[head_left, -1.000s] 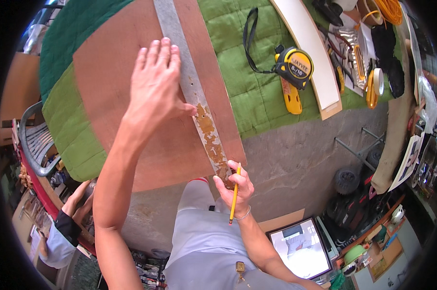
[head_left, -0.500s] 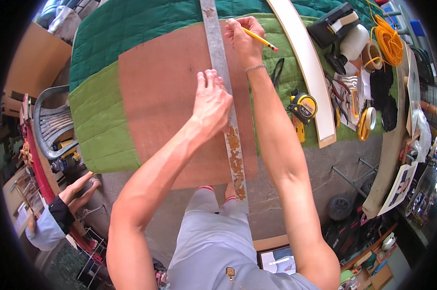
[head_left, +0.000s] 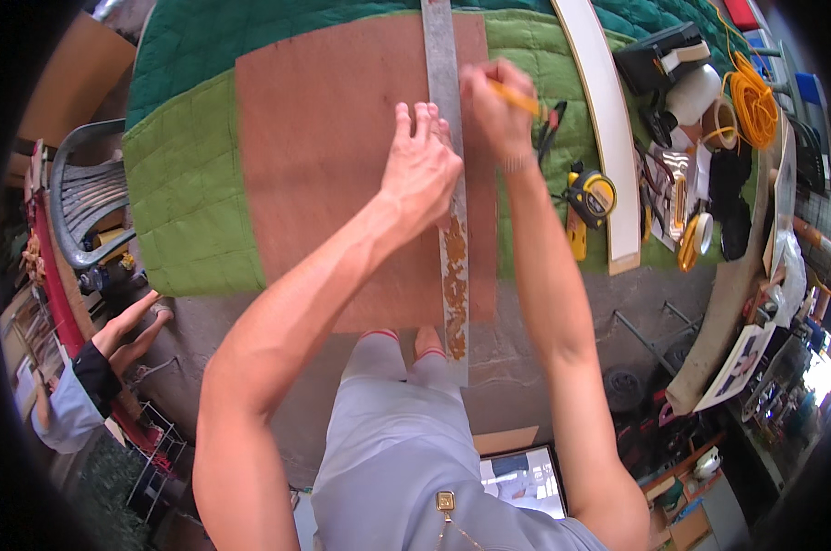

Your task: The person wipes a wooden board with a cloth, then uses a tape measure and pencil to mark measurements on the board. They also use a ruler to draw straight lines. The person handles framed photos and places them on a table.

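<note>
A reddish-brown thin board point(head_left: 333, 156) lies on a green quilted cover. Along its right part runs a long grey metal straightedge point(head_left: 441, 64), its near end worn, rust-brown and jutting past the board's near edge. My left hand point(head_left: 425, 170) presses on the straightedge's left side around mid-length, fingers stretched out, its thumb hidden. Just right of the straightedge, farther from me, my right hand point(head_left: 500, 106) is closed around a yellow pencil point(head_left: 515, 95). That hand and the pencil are smeared by motion, and the pencil's tip cannot be made out.
Right of the board lie a yellow-black tape measure point(head_left: 591, 196) and a long pale plank point(head_left: 608, 138). Beyond the plank are a black case point(head_left: 659, 57), coiled orange cord point(head_left: 751, 101), tape rolls and hand tools. A grey chair point(head_left: 89, 193) stands left; another person point(head_left: 76, 404) is at far left.
My right hand has come nearer to me along the straightedge with the pencil. My left hand keeps its place on the straightedge. The whole view has shifted a little.
</note>
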`<state>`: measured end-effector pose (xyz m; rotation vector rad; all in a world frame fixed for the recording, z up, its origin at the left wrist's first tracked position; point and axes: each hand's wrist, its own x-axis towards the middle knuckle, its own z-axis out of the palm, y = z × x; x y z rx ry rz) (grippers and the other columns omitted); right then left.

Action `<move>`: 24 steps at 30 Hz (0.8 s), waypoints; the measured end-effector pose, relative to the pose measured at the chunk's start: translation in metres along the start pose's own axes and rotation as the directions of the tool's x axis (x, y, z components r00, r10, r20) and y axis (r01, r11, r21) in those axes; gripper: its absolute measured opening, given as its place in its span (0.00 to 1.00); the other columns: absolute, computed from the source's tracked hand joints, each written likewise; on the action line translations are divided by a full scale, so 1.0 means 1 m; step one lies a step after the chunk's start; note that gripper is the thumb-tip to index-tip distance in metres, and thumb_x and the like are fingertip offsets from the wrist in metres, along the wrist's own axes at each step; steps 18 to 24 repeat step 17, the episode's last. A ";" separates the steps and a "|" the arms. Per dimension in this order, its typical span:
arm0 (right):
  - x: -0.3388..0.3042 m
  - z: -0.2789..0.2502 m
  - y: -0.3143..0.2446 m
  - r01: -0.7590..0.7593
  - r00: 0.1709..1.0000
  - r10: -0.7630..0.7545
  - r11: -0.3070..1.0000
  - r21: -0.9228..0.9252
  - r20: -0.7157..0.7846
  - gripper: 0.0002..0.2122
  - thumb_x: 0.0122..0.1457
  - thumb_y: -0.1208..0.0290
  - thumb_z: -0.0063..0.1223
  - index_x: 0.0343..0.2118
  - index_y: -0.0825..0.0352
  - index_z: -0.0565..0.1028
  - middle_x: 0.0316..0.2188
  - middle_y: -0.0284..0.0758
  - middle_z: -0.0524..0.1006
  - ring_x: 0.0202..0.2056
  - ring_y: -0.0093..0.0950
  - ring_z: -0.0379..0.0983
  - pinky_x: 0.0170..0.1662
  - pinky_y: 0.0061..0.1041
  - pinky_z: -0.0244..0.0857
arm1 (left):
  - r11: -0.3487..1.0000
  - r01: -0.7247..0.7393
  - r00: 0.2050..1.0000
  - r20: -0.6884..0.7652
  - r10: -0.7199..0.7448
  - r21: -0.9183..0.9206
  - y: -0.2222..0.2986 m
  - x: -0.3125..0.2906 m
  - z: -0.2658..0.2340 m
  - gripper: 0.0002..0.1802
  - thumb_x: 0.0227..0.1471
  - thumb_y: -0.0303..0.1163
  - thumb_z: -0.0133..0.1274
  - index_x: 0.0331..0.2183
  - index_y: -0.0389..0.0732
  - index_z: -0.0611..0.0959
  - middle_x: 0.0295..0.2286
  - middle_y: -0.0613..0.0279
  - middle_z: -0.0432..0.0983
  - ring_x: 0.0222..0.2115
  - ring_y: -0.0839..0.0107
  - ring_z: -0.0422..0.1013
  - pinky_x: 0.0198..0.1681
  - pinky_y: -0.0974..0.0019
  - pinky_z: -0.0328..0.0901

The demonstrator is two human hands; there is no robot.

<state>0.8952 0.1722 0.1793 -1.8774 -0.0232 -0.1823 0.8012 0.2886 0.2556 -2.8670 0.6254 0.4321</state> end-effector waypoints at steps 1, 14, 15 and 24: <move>-0.049 -0.018 0.000 0.015 1.000 -0.017 0.998 0.055 0.026 0.08 0.54 0.72 0.56 0.22 0.70 0.75 0.16 0.28 0.74 0.19 0.15 0.67 0.24 0.18 0.62 | 1.000 -0.006 1.000 0.012 0.006 0.000 -0.001 0.000 0.000 0.69 0.16 0.54 0.73 0.55 0.19 0.64 0.56 0.29 0.58 0.60 0.43 0.54 0.63 0.42 0.45; -0.392 -0.100 -0.053 -0.314 0.949 0.307 0.937 -0.154 -0.065 0.12 0.56 0.65 0.61 0.29 0.71 0.75 0.29 0.36 0.78 0.28 0.28 0.73 0.33 0.25 0.67 | 0.986 0.024 0.967 -0.246 -0.064 -0.165 -0.018 -0.026 0.028 0.74 0.14 0.63 0.71 0.60 0.33 0.60 0.61 0.44 0.54 0.63 0.51 0.49 0.66 0.46 0.41; -0.394 -0.093 -0.050 -0.274 0.962 0.269 0.942 -0.193 -0.052 0.12 0.56 0.64 0.61 0.32 0.69 0.75 0.30 0.37 0.78 0.30 0.31 0.73 0.35 0.27 0.68 | 0.950 0.148 0.931 -0.286 -0.228 -0.274 -0.023 -0.042 0.045 0.70 0.18 0.66 0.70 0.62 0.46 0.61 0.62 0.51 0.52 0.64 0.52 0.46 0.66 0.48 0.41; -0.394 -0.080 -0.048 -0.183 0.982 0.187 0.945 -0.272 -0.011 0.12 0.57 0.62 0.60 0.36 0.66 0.76 0.32 0.37 0.79 0.35 0.36 0.74 0.39 0.31 0.69 | 0.791 0.248 0.809 -0.329 -0.487 -0.560 -0.050 -0.092 0.079 0.66 0.26 0.69 0.66 0.63 0.51 0.57 0.64 0.56 0.47 0.65 0.49 0.39 0.66 0.49 0.40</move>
